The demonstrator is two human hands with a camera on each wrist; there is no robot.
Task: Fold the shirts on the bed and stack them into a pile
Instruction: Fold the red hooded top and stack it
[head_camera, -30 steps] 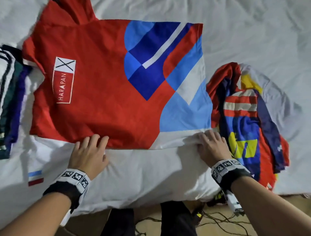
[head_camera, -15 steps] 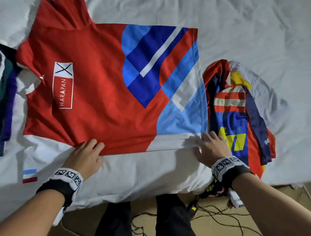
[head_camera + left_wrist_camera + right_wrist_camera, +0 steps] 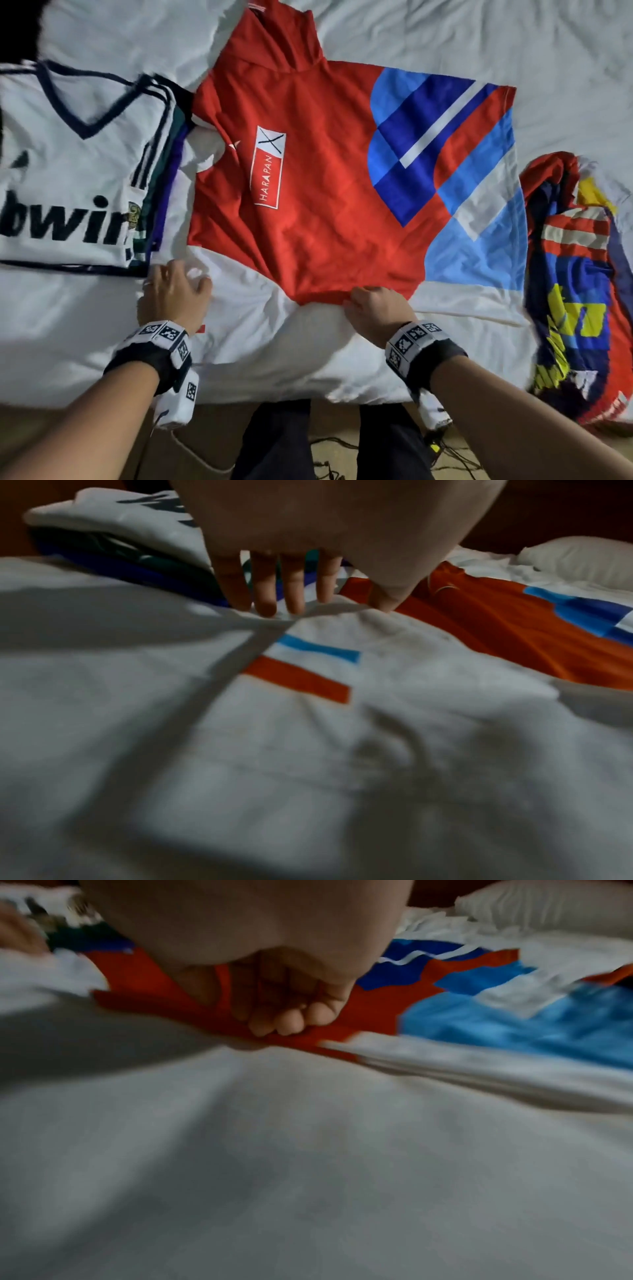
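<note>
Left hand (image 3: pixel 173 294) lies flat on one red shirt (image 3: pixel 325 192); right hand (image 3: pixel 376 308) pinches its folded edge

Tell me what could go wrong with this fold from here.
1. The right hand pinches the red shirt only at mid-hem, so its far blue corner could sag and fold crooked.
2. The left hand works right beside the folded pile; a sweep there might knock it askew.
3. The shirt drapes over the bed edge and may slide off.
</note>
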